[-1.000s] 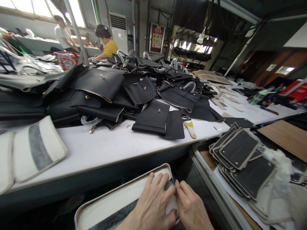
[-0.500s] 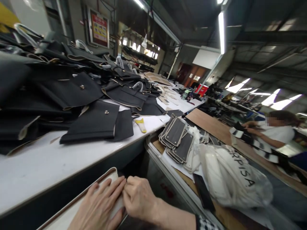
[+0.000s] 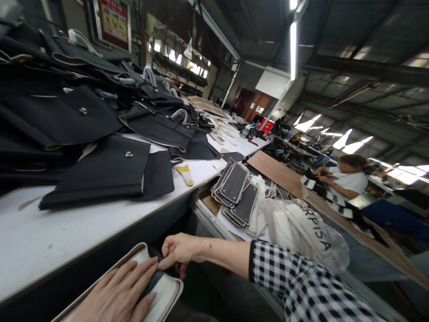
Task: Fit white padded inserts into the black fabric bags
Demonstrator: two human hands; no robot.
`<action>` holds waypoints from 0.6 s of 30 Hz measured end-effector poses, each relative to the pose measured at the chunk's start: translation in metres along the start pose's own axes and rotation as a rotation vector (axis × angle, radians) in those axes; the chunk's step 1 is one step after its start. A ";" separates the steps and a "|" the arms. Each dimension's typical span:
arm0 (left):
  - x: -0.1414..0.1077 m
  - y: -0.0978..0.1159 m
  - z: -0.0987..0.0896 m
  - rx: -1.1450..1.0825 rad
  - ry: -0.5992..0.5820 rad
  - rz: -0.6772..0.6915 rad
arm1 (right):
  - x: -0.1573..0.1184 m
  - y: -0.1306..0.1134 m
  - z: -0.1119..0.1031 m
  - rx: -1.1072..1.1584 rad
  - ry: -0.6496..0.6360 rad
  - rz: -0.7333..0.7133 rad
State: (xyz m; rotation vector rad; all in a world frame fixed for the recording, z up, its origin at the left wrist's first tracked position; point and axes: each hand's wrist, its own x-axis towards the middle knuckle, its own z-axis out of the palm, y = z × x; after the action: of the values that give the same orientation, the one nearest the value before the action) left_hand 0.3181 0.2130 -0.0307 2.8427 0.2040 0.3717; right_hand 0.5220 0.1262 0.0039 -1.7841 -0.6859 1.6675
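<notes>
A cream-coloured bag piece [image 3: 164, 297] with a raised brown-edged rim lies low in front of me. My left hand [image 3: 117, 290] rests on it, fingers stretched out, and dark material shows between and beyond the fingers. At its far end, my right hand [image 3: 179, 250] is closed, thumb and forefinger pressed at the dark material [image 3: 153, 254] close to my left fingertips. Part of that grip is hidden behind the fingers. My right forearm reaches in from the right in a checked sleeve.
Black bag bodies [image 3: 100, 170] are heaped on the white table [image 3: 100, 228] at left. A yellow-and-white tool [image 3: 184, 174] lies near its edge. To the right, stacked dark panels [image 3: 236, 183] and a clear plastic bag [image 3: 301, 232] sit on a cart. Another person [image 3: 350, 179] works farther right.
My right hand has moved slightly left and up, and more of its sleeve shows. My left hand has slid down-left; dark material now appears between the hands. The view has turned rightward.
</notes>
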 end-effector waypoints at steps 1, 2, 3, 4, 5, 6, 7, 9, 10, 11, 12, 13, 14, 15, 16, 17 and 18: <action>0.001 0.006 -0.010 -0.015 -0.004 -0.017 | 0.000 -0.002 0.000 -0.002 -0.013 0.020; 0.002 0.012 -0.021 -0.037 -0.024 -0.042 | -0.001 -0.004 0.001 -0.006 -0.022 0.038; 0.000 0.019 -0.033 -0.075 -0.041 -0.076 | -0.003 -0.005 0.003 -0.013 -0.028 0.050; -0.002 0.025 -0.044 -0.120 -0.055 -0.110 | -0.004 -0.006 0.005 -0.020 -0.030 0.055; -0.007 0.030 -0.054 -0.157 -0.061 -0.162 | -0.005 -0.006 0.007 -0.028 -0.031 0.058; -0.013 0.034 -0.063 -0.182 -0.067 -0.217 | -0.006 -0.005 0.008 -0.035 -0.021 0.049; -0.020 0.038 -0.069 -0.186 -0.049 -0.277 | -0.007 -0.005 0.010 -0.046 -0.017 0.040; -0.036 0.042 -0.079 -0.155 -0.010 -0.389 | -0.006 -0.001 0.012 -0.047 -0.019 0.018; -0.044 0.043 -0.081 -0.127 0.014 -0.436 | -0.005 0.001 0.013 -0.046 -0.025 0.007; -0.051 0.044 -0.083 -0.100 0.036 -0.476 | -0.004 0.003 0.014 -0.043 -0.032 -0.004; -0.056 0.044 -0.083 -0.074 0.058 -0.508 | -0.003 0.006 0.015 -0.041 -0.039 -0.016; -0.059 0.044 -0.082 -0.050 0.079 -0.532 | -0.002 0.009 0.016 -0.043 -0.048 -0.028; -0.060 0.045 -0.081 -0.027 0.088 -0.548 | 0.000 0.012 0.016 -0.044 -0.052 -0.040; -0.059 0.045 -0.079 -0.005 0.081 -0.556 | 0.002 0.015 0.016 -0.044 -0.050 -0.058; -0.057 0.045 -0.076 0.017 0.061 -0.558 | 0.004 0.018 0.016 -0.044 -0.039 -0.078; -0.054 0.045 -0.073 0.033 0.030 -0.555 | 0.007 0.020 0.016 -0.045 -0.028 -0.091; -0.051 0.045 -0.070 0.043 -0.003 -0.552 | 0.011 0.022 0.016 -0.042 -0.016 -0.095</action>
State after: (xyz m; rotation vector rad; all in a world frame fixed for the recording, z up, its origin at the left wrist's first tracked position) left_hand 0.2550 0.1788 0.0352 2.6732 0.9732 0.2417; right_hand 0.5066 0.1199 -0.0201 -1.7409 -0.8051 1.6166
